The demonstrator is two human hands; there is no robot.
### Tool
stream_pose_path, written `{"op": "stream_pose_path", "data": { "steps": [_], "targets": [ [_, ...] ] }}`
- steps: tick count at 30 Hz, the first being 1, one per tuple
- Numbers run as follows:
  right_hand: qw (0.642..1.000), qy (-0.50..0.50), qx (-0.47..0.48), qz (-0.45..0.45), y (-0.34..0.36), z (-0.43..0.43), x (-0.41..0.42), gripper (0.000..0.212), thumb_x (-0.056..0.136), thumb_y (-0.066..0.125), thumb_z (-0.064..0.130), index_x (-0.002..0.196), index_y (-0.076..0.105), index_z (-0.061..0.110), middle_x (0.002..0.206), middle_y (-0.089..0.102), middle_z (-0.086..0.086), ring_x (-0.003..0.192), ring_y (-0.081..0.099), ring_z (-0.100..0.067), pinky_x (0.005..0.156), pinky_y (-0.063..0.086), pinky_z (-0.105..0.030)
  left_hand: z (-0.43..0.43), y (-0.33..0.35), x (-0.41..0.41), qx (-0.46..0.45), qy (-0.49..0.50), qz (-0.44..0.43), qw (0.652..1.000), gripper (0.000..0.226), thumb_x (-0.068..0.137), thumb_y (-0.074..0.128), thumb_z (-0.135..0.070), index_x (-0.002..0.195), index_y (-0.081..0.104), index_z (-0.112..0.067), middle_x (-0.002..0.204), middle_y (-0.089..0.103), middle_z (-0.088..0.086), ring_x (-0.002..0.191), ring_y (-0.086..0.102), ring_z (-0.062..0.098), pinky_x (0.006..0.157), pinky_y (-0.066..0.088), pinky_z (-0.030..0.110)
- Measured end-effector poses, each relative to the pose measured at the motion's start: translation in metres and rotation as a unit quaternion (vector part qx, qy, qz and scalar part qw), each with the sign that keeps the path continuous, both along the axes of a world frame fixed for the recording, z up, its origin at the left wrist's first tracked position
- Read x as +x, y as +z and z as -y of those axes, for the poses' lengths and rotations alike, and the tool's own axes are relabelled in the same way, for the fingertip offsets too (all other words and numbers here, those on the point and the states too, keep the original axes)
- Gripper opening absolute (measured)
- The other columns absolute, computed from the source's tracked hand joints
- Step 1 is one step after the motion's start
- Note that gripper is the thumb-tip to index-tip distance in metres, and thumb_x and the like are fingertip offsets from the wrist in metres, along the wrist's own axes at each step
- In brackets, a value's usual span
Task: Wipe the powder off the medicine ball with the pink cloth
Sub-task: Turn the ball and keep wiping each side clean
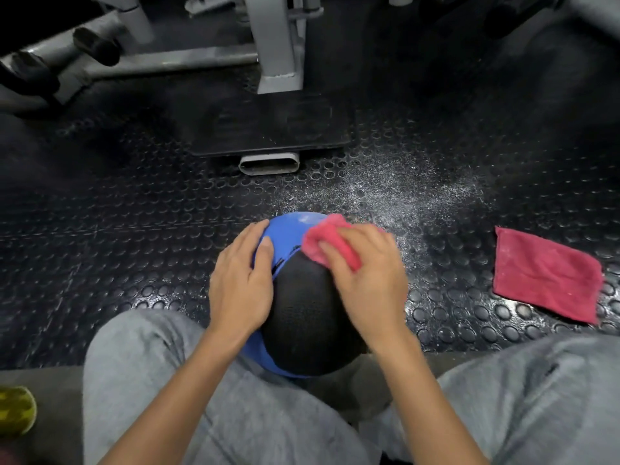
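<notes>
Two hands on the blue and black ball (302, 307), which sits on the studded floor (134, 213) between the person's knees. The left hand (240, 283) lies flat on the ball's left side, fingers nearly straight, holding nothing. The right hand (365, 276) curls its fingers over the bunched pink cloth (322, 236), pressing it on the ball's top right. White powder (402, 189) dusts the floor just past the ball, and a red cloth (543, 273) lies well right of it

Blue-black medicine ball (302, 313) on floor (134, 229); pink cloth (318, 238) crumpled atop.
</notes>
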State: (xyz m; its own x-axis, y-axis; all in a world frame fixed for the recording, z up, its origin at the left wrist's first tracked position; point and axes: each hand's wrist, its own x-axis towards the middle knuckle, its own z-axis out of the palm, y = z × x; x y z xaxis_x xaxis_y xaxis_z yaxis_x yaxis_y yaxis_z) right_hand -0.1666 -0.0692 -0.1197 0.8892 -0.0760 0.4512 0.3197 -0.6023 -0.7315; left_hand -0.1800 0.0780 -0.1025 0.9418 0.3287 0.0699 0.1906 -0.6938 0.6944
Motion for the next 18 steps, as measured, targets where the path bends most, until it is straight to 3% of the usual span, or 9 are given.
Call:
{"op": "stream_pose_path", "data": {
  "steps": [3,5,8,11,13,16,18],
  "targets": [
    [0.976,-0.080,0.167,-0.111,-0.025,0.030,-0.005,0.024,0.084,0.056,0.037,0.087,0.068,0.017,0.079,0.062,0.002,0.077,0.055,-0.015,0.069,0.039,-0.019,0.007,-0.002,0.000,0.000,-0.007,0.025,1.000,0.051,0.086,0.031,-0.043,0.130,0.053,-0.033,0.140,0.048,-0.011,0.129,0.039,0.010,0.108,0.025,0.027],
    [0.955,-0.118,0.209,-0.173,-0.032,0.044,-0.010,0.014,0.089,0.058,0.028,0.079,0.063,0.019,0.069,0.059,0.003,0.069,0.051,-0.014,0.060,0.037,-0.016,0.015,-0.003,0.002,0.011,-0.009,0.023,1.000,0.053,0.084,0.029,-0.044,0.131,0.052,-0.033,0.141,0.047,-0.011,0.131,0.037,0.011,0.111,0.025,0.031],
    [0.977,-0.125,0.124,-0.119,-0.017,0.041,-0.010,0.018,0.087,0.055,0.030,0.083,0.066,0.016,0.079,0.062,-0.004,0.073,0.051,-0.017,0.068,0.038,-0.029,0.029,-0.002,0.006,0.052,-0.021,0.015,0.998,0.055,0.085,0.027,-0.045,0.134,0.049,-0.032,0.145,0.043,-0.011,0.136,0.033,0.013,0.114,0.022,0.034],
    [0.997,-0.055,-0.044,-0.011,0.011,0.010,-0.009,0.031,0.084,0.048,0.038,0.098,0.068,0.019,0.095,0.065,-0.001,0.083,0.052,-0.024,0.076,0.041,-0.034,0.037,-0.004,0.009,0.085,-0.032,0.008,0.996,0.060,0.085,0.022,-0.048,0.136,0.046,-0.031,0.147,0.040,-0.010,0.138,0.029,0.013,0.116,0.017,0.033],
    [0.996,-0.037,-0.075,0.020,0.013,0.006,-0.008,0.032,0.084,0.047,0.040,0.099,0.068,0.020,0.098,0.065,0.001,0.084,0.052,-0.025,0.074,0.043,-0.035,0.038,-0.006,0.007,0.089,-0.043,0.016,0.995,0.068,0.081,0.015,-0.055,0.137,0.045,-0.031,0.147,0.039,-0.010,0.138,0.029,0.013,0.116,0.016,0.031],
    [0.998,-0.053,0.037,-0.018,-0.008,0.033,-0.005,0.032,0.085,0.050,0.039,0.098,0.068,0.017,0.095,0.064,0.000,0.087,0.054,-0.021,0.078,0.040,-0.028,0.039,-0.004,0.007,0.082,-0.056,0.022,0.995,0.070,0.078,0.013,-0.055,0.136,0.046,-0.032,0.146,0.040,-0.011,0.138,0.029,0.012,0.115,0.015,0.028],
    [0.971,-0.122,0.177,-0.108,-0.038,0.051,-0.006,0.029,0.085,0.053,0.035,0.098,0.068,0.013,0.091,0.066,-0.003,0.086,0.059,-0.021,0.075,0.040,-0.026,0.042,-0.002,0.007,0.085,-0.057,0.016,0.995,0.062,0.082,0.019,-0.050,0.135,0.047,-0.033,0.146,0.040,-0.012,0.138,0.029,0.011,0.114,0.015,0.028]
  ]
}}
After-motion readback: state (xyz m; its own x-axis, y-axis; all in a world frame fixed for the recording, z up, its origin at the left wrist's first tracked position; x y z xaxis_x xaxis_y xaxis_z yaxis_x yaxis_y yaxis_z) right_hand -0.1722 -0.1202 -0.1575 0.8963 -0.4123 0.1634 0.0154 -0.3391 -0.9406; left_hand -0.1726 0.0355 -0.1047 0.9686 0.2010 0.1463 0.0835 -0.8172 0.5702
